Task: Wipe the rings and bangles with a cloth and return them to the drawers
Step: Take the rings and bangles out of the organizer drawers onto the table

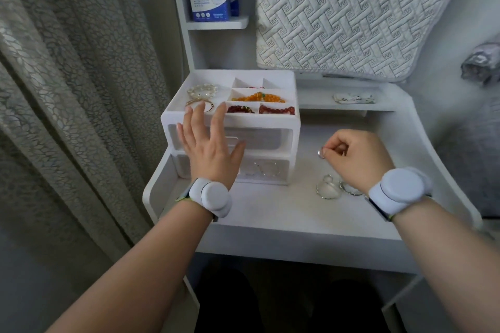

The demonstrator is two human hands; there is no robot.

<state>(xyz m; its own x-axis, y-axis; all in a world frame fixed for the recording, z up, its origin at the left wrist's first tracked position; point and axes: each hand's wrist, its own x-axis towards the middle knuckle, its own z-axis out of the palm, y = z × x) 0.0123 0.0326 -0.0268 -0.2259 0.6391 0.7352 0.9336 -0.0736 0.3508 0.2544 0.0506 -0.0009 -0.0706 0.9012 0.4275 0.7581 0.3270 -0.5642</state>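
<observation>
Bench [284,213], white, stands between curtain [67,76] and quilt [351,13]. Left hand [208,143], fingers spread, covers the drawers [265,140]. Right hand [354,157] has its grip pinched on a ring [321,154]; bangles [338,189] lie below it, cloth [353,98] behind.

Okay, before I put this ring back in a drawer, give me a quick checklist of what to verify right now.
1. Ring held securely: ok, pinched in the right hand fingers.
2. Left hand free to pull a drawer: ok, open, in front of the jewelry organizer.
3. Upper drawer open: not ok, looks shut.
4. Lower drawer open: not ok, looks shut.
5. Ring already wiped: cannot tell; the folded cloth lies on the back ledge.
6. Other pieces waiting: ok, silver bangles lie on the desk.
</observation>
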